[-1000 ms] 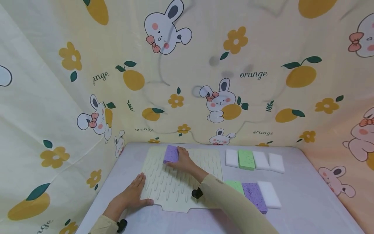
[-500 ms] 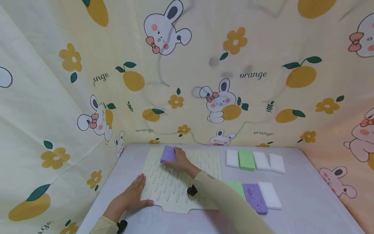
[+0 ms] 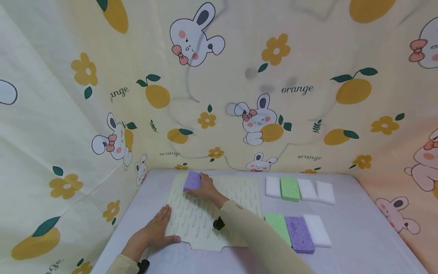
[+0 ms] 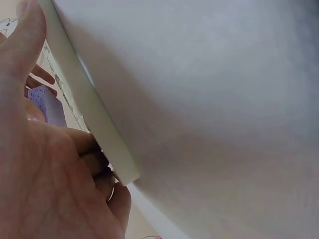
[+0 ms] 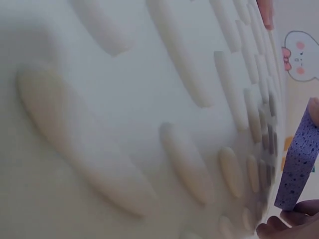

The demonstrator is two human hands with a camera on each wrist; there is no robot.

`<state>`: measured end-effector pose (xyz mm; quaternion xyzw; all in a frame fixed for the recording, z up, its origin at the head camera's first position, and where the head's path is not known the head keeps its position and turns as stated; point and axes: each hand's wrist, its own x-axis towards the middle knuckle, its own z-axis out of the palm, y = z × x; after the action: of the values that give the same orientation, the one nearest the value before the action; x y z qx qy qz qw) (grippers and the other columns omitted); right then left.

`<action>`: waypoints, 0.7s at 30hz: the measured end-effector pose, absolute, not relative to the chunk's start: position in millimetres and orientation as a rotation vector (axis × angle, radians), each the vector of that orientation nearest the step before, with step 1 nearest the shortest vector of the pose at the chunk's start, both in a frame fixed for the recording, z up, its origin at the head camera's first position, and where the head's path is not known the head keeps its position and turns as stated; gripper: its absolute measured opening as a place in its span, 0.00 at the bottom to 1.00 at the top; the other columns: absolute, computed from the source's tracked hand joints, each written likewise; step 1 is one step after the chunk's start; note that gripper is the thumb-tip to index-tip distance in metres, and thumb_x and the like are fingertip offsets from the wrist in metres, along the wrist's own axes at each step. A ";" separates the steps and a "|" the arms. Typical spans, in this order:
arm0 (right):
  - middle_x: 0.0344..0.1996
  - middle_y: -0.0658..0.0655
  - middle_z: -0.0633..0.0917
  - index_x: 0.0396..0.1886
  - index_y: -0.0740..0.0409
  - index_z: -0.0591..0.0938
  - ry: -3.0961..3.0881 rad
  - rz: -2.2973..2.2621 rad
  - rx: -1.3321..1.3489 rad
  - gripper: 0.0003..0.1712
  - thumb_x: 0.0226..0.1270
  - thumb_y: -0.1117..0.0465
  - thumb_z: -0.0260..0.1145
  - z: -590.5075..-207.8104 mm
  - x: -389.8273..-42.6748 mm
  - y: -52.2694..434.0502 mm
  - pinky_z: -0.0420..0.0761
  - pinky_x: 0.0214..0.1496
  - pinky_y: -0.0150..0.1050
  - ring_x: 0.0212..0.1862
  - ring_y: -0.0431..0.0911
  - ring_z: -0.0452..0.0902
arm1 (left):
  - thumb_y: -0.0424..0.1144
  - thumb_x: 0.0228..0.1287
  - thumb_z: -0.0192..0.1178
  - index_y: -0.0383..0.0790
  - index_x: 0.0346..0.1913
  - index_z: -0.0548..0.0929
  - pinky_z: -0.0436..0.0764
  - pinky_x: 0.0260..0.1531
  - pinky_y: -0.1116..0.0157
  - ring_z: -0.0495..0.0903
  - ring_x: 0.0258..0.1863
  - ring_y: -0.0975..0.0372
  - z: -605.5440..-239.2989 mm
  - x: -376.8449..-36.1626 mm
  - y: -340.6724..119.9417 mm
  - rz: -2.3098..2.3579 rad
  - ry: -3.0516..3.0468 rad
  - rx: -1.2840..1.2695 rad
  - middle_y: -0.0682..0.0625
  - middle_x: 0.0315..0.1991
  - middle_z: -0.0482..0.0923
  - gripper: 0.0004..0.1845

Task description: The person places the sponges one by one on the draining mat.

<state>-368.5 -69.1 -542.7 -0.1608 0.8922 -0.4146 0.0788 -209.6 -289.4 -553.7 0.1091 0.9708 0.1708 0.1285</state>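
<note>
Holding a purple sponge (image 3: 192, 181) down on the far left corner of a ribbed cream drying mat (image 3: 205, 217), right hand (image 3: 205, 189) curled over it.

Most of that hand's fingers are tucked behind the sponge in the head view, so can't really tell how tight the grip is; the right wrist view only catches the sponge's edge and a bit of fingertip. Left hand (image 3: 154, 230) lies flat with fingers straight, pressing the mat's near left corner, holding nothing; its wrist cam is mostly a blur of palm and mat edge. Off to the right of the right arm sit a green sponge (image 3: 278, 224), another purple one (image 3: 299, 234) and a white sponge (image 3: 316, 230), the green one partly cut off by the sleeve.
</note>
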 end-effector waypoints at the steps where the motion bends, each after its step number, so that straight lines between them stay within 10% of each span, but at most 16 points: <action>1: 0.78 0.67 0.68 0.85 0.66 0.58 2.669 -1.238 -0.474 0.64 0.63 0.41 0.81 -543.2 -367.7 -69.5 0.72 0.78 0.56 0.77 0.61 0.66 | 0.71 0.59 0.73 0.20 0.82 0.51 0.56 0.82 0.39 0.46 0.85 0.35 -554.2 -209.4 -289.1 0.489 2.822 0.312 0.26 0.85 0.45 0.70; 21: 0.81 0.66 0.67 0.84 0.66 0.59 2.840 -1.028 -0.501 0.65 0.61 0.37 0.81 -553.6 -366.7 -77.7 0.70 0.80 0.58 0.78 0.64 0.64 | 0.69 0.59 0.73 0.20 0.82 0.52 0.57 0.82 0.40 0.47 0.85 0.36 -550.9 -206.7 -286.7 0.496 2.831 0.305 0.26 0.85 0.46 0.69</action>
<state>-366.7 -77.7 -553.6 -0.1634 0.9269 -0.3355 0.0400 -206.7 -286.7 -550.9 0.1045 0.9718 0.1703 0.1255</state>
